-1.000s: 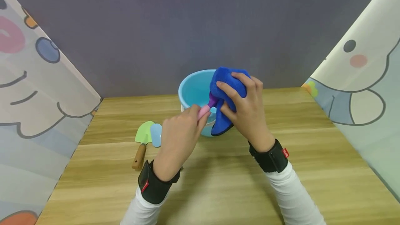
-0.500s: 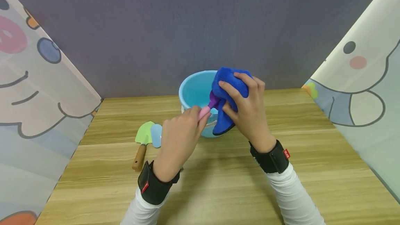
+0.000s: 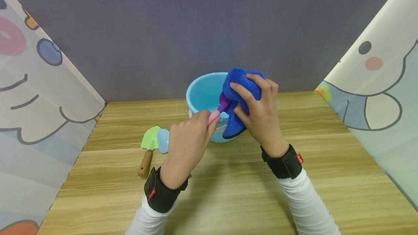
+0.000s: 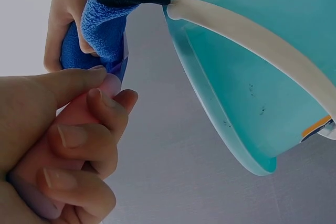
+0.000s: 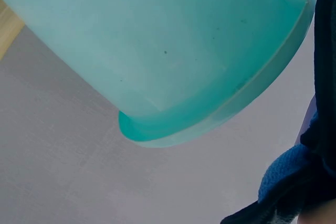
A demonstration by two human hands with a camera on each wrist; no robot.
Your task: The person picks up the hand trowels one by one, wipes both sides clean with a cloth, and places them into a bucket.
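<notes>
My left hand (image 3: 189, 137) grips the pink handle (image 4: 50, 153) of a small toy shovel, its fingers curled round it in the left wrist view. The shovel's purple blade (image 3: 224, 102) points up and away, partly hidden by a blue cloth (image 3: 243, 82). With fingers spread over the cloth, my right hand (image 3: 259, 111) holds it against the blade. A dark-edged corner of the cloth hangs down. Both hands are at the near right side of a light blue bucket (image 3: 204, 90), above its rim. In the right wrist view, only the cloth's edge (image 5: 286, 174) and a bit of hand show.
On the wooden table (image 3: 310, 162), left of the bucket, lies a green trowel (image 3: 150, 139) with a wooden handle. Beside it a light blue blade (image 3: 163, 140) is partly hidden behind my left hand. The bucket has a white carrying handle (image 4: 252, 35). A grey wall (image 3: 209, 28) stands behind.
My right hand and the cloth have shifted slightly right and upward on the blade, uncovering a little more purple. The left hand and shovel handle stay in place.
</notes>
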